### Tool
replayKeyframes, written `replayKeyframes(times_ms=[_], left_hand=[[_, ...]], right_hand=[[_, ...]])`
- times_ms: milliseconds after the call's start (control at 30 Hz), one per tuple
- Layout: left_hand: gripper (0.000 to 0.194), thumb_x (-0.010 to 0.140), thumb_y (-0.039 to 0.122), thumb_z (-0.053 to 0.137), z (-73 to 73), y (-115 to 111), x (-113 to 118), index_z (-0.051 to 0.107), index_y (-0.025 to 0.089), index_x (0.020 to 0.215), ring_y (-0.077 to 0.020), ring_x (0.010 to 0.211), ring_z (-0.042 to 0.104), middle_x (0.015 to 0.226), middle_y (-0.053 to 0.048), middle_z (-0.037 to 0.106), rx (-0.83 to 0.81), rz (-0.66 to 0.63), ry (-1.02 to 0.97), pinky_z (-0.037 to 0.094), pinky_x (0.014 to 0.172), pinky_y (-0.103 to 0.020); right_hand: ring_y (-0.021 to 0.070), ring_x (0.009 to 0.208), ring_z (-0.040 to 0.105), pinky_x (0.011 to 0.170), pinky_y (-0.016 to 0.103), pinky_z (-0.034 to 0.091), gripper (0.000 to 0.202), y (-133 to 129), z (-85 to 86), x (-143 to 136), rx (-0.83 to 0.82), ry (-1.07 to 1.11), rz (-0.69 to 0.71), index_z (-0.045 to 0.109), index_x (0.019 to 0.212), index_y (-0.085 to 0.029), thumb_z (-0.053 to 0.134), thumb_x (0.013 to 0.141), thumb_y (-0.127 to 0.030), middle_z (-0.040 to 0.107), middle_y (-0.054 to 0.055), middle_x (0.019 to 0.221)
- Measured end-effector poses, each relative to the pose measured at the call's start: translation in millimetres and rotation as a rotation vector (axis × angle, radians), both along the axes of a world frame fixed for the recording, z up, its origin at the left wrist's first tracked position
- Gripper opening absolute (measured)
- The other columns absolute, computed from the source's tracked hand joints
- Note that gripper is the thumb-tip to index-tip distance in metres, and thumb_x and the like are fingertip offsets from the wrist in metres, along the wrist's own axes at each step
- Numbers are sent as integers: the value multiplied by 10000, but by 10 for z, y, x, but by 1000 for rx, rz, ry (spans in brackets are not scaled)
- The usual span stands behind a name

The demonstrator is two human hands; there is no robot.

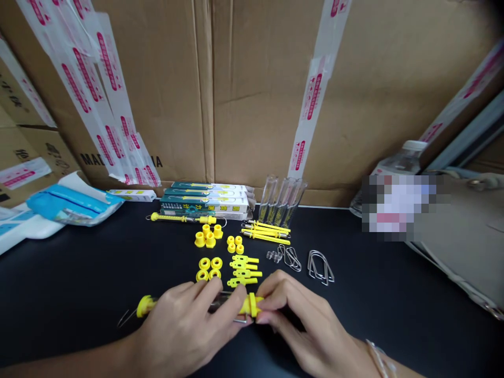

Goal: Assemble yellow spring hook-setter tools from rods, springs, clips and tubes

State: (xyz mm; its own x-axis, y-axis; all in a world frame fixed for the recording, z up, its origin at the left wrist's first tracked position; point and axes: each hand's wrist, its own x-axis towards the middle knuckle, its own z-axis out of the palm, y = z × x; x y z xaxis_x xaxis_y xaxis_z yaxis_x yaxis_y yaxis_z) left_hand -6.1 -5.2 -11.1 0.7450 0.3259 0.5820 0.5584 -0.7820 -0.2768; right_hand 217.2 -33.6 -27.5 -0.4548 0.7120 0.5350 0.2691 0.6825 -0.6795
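Note:
My left hand wraps round a clear-tubed spring scale lying roughly level above the black table. A wire hook sticks out past its yellow cap on the left. At the other end, my right hand pinches the yellow end fitting between thumb and fingers. Bent metal wire shows beneath that fitting, by my left fingertips. Most of the tube is hidden behind my left hand. Just beyond my hands lie yellow flat tabs with stems and yellow rings.
Farther back are yellow caps, small yellow plugs, yellow rods, springs, wire hooks and clear tubes. A whole spring scale lies before stacked boxes. A bottle and bag stand right; a blue packet left.

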Motion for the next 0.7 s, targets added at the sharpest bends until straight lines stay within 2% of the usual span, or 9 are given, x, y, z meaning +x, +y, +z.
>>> replayKeyframes(times_ms=[67,167,267,367,433,633,700], left_hand=[[325,1075,266,285,-18,3,-3,599,182,1093,-150,542,654,741,-1,668,-3,17,-3,457,510,-293],[314,1077,278,294,-41,4,-8,593,187,1099,-152,541,655,757,-2,681,13,42,-19,449,511,-299],[302,1078,293,316,-58,7,-17,597,185,1097,-152,557,665,751,9,687,14,27,-6,436,514,-307],[304,1079,290,329,-68,19,-26,603,159,1085,-154,609,695,750,16,697,7,17,13,449,542,-311],[315,1083,293,319,-70,28,-28,601,153,1068,-155,635,710,754,15,706,11,21,10,459,553,-309],[377,1098,281,219,-62,27,-16,582,183,1064,-139,665,725,767,30,723,-19,37,-19,478,552,-298],[375,1098,281,221,-55,24,-13,583,187,1068,-132,654,721,765,34,720,-24,31,-25,479,546,-295]], right_hand=[[140,852,605,759,238,498,89,3,7,8,-4,5,-28,529,1047,-236,514,1011,-156,615,21,965],[133,761,591,685,225,493,196,30,37,28,-56,-29,-161,536,1114,-235,638,965,-310,621,4,926],[137,692,566,634,235,451,226,79,64,24,-78,-143,-155,601,946,-212,539,1006,-421,619,-4,791],[127,658,551,643,235,422,402,103,72,-21,-71,-192,-81,564,755,-199,365,1079,-331,593,-9,689],[119,641,539,630,226,414,357,91,67,-52,-68,-163,-94,545,764,-196,388,1072,-284,582,-13,693],[129,723,607,662,218,470,82,29,52,-32,-61,-105,-129,559,981,-198,498,1023,-233,629,11,845],[137,758,645,681,220,492,83,27,65,-10,-55,-100,-109,553,1014,-202,524,1019,-280,662,21,882]])
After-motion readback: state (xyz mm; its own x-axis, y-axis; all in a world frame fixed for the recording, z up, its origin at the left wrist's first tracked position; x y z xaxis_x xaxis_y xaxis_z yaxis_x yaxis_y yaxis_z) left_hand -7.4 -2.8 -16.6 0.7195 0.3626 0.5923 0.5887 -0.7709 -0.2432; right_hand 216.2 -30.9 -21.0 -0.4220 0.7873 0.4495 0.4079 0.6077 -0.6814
